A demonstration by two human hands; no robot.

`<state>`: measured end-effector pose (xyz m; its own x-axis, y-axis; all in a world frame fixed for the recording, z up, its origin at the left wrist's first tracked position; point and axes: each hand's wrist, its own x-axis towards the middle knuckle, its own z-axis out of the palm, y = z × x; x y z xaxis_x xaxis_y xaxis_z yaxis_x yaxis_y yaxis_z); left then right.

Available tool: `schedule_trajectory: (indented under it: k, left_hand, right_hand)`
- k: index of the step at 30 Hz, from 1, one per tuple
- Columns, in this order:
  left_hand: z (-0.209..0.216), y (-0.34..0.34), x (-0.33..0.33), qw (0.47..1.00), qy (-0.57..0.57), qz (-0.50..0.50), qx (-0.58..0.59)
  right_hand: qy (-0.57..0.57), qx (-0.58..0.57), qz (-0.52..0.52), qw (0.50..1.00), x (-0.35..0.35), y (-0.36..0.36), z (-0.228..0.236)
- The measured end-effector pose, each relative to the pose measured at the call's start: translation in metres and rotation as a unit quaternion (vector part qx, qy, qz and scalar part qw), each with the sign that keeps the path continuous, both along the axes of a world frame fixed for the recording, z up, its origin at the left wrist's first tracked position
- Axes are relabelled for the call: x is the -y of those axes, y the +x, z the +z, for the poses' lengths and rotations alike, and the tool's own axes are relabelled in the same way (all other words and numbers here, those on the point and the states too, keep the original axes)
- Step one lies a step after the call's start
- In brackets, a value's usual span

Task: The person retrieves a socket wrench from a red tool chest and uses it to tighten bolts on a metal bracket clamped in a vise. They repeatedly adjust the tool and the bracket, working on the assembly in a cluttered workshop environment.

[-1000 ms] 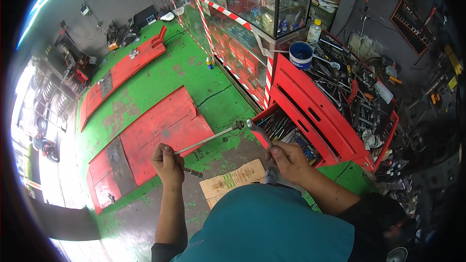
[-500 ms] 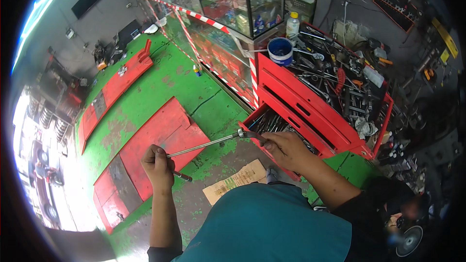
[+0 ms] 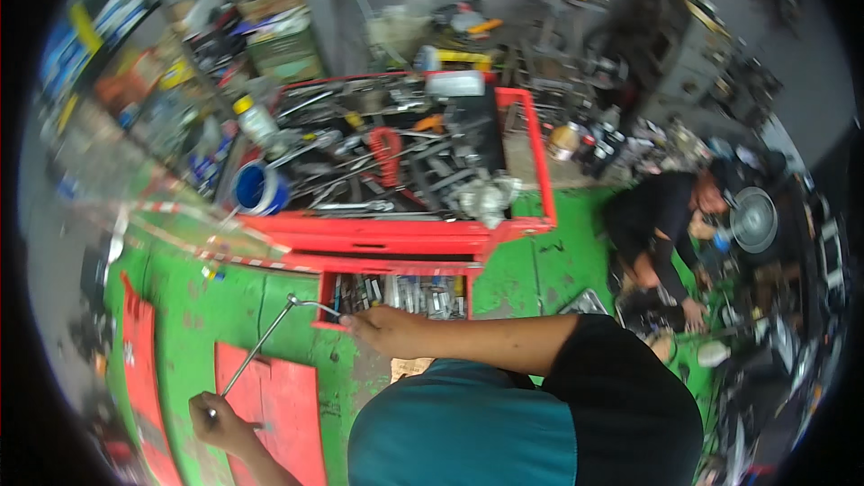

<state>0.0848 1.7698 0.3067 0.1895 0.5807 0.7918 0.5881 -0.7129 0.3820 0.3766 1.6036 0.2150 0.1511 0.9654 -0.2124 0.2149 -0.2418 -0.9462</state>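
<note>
My left hand (image 3: 219,423) is closed around the lower end of a long, thin steel T-handle wrench (image 3: 256,348), over a red panel on the floor. The wrench slants up to the right. At its upper end sits the ring of a curved spanner (image 3: 315,306). The spanner's other end is pinched in my right hand (image 3: 385,331), just below the open tool drawer (image 3: 326,322). Several sockets and metal bits (image 3: 405,295) lie in that drawer. Motion blur hides the exact fit of ring and wrench.
A red tool cabinet (image 3: 378,238) heaped with tools stands ahead, with a blue tub (image 3: 259,189) at its left corner. Red panels (image 3: 292,396) lie on the green floor. To the right, a person in dark clothes (image 3: 661,225) crouches beside a round metal disc (image 3: 753,220).
My view has swung right, bringing the cabinet to the middle and the crouching person fully into sight. Both hands keep their hold on the joined wrench and spanner.
</note>
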Motion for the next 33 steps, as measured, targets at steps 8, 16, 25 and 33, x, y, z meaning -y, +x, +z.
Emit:
schedule_trajectory:
  k: [8,16,25,33]
  left_hand:
    - [0.028,0.088,-0.062,0.807,0.015,-0.467,-0.360]
    - [0.076,0.139,-0.073,0.702,-0.073,-0.643,-0.296]
    - [0.009,0.089,-0.115,0.836,-0.143,-0.521,-0.097]
    - [-0.074,0.056,-0.072,0.684,-0.534,-0.460,0.190]
  right_hand:
    - [-0.285,-0.084,0.080,0.951,0.047,0.065,-0.019]
    - [-0.065,0.398,0.172,0.899,0.093,0.083,0.088]
    - [0.282,0.533,0.112,0.790,0.108,0.037,0.091]
    - [0.291,0.167,-0.154,0.929,0.090,-0.041,0.000]
